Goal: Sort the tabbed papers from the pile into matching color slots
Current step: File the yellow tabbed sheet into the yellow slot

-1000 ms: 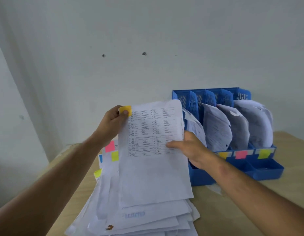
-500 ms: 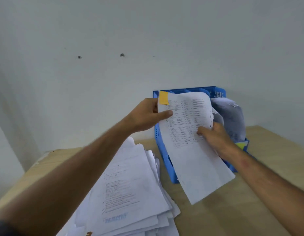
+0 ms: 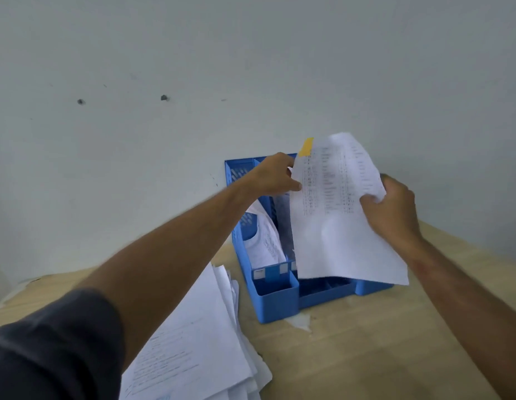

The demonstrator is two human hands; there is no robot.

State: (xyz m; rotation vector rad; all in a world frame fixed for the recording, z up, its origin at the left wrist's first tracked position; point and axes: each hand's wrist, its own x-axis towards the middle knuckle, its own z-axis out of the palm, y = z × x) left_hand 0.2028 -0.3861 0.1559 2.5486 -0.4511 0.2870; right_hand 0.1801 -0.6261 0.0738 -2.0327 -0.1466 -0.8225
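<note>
- Nearest to you, your dark sleeve (image 3: 49, 347) filled the lower left corner, your left arm reaching forward from it
- Under that arm the pile of papers (image 3: 199, 342) lay fanned on the wooden table (image 3: 366, 356), printed sides up, just left of the organizer
- The blue organizer (image 3: 277, 301) stood on the table against the wall, its low front compartments toward you; curved sheets (image 3: 265, 243) leaned in its leftmost slot
- You held one printed sheet (image 3: 337, 215) upright above the organizer, its lower edge hanging in front of the middle and right slots and hiding them
- Your right hand (image 3: 392, 209) gripped the sheet's right edge, fingers curled around it and crumpling the paper there
- Your left hand (image 3: 275, 176) pinched the sheet's left edge, thumb on the printed side
- A yellow tab (image 3: 306, 147) stuck out at the sheet's top left corner, above your left hand
- Behind everything stood the pale wall (image 3: 251, 67) with two small dark marks
</note>
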